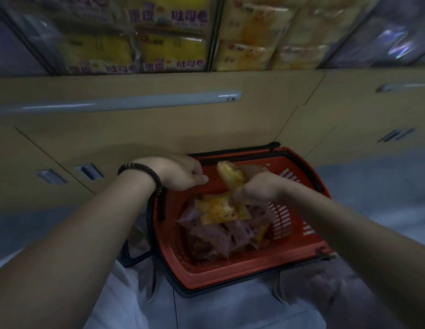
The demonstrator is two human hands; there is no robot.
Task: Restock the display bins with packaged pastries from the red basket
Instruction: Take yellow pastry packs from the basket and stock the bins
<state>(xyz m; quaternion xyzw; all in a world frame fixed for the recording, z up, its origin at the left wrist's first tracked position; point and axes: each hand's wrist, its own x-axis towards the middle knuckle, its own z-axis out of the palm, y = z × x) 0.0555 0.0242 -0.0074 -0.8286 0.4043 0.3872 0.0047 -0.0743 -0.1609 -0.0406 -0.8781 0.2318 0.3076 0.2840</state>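
The red basket point(299, 248) sits on the floor in front of me, holding several purple-wrapped pastries point(206, 236) and a yellow pack point(221, 210) lying on top. My right hand point(256, 191) is closed on another yellow packaged pastry point(230, 176), lifted above the basket's far side. Over the basket's left rim hovers my left hand point(183, 173), with a dark beaded bracelet on the wrist; its fingers are curled and I see nothing in them. Display bins point(173, 34) at the top hold yellow bread packs behind dividers.
A tan cabinet front point(135, 129) with a long silver handle point(126, 103) runs below the bins, directly behind the basket. Grey floor point(373, 198) lies to the right. My knees in light trousers point(242, 309) are at the bottom, and the basket's black handle point(159, 205) hangs at its left.
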